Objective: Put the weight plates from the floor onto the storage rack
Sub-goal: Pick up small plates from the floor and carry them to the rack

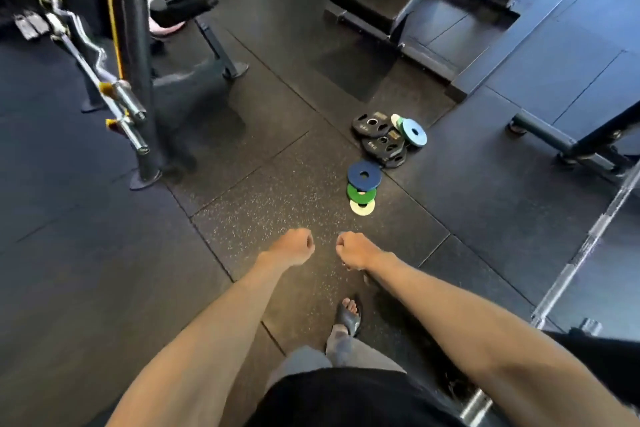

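Small weight plates lie on the dark rubber floor ahead of me. A dark blue plate (364, 175) overlaps a green plate (361, 193) and a pale plate (362, 207). Behind them sit black plates (372, 124) (383, 144), with a light blue plate (414, 132) leaning on them. My left hand (294, 247) and my right hand (355, 251) are both curled into fists, side by side, holding nothing, a short way in front of the pale plate. A black upright post with steel pegs (131, 104) stands at the left.
A curl bar (83, 52) leans on the left stand. A bench frame foot (235, 71) sits behind it. Black platforms (377, 0) fill the back right, a bench (575, 146) the right. A steel barbell (585, 246) runs along the right edge. My sandalled foot (349, 315) is below.
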The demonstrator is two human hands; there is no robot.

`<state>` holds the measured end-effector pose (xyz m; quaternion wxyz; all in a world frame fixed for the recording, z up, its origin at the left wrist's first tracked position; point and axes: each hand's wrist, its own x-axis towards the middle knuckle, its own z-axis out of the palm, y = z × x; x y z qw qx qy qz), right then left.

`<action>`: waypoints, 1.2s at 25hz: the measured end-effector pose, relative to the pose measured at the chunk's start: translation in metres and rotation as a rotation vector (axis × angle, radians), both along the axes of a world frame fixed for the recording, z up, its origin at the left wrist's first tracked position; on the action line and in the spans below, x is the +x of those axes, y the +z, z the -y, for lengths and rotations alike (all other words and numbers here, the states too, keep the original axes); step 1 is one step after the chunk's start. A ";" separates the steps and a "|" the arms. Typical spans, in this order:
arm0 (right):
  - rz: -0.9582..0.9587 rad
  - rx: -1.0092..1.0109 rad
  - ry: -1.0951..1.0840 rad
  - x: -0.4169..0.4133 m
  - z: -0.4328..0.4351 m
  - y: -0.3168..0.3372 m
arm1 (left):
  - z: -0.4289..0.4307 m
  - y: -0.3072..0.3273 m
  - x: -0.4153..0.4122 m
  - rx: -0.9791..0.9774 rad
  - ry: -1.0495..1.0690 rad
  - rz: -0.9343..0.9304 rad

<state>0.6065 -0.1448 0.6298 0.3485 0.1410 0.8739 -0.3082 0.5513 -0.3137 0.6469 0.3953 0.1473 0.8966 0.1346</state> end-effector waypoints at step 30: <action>0.165 -0.129 -1.055 -0.364 -0.225 -0.331 | -0.325 -0.356 -0.443 -0.181 -0.818 0.173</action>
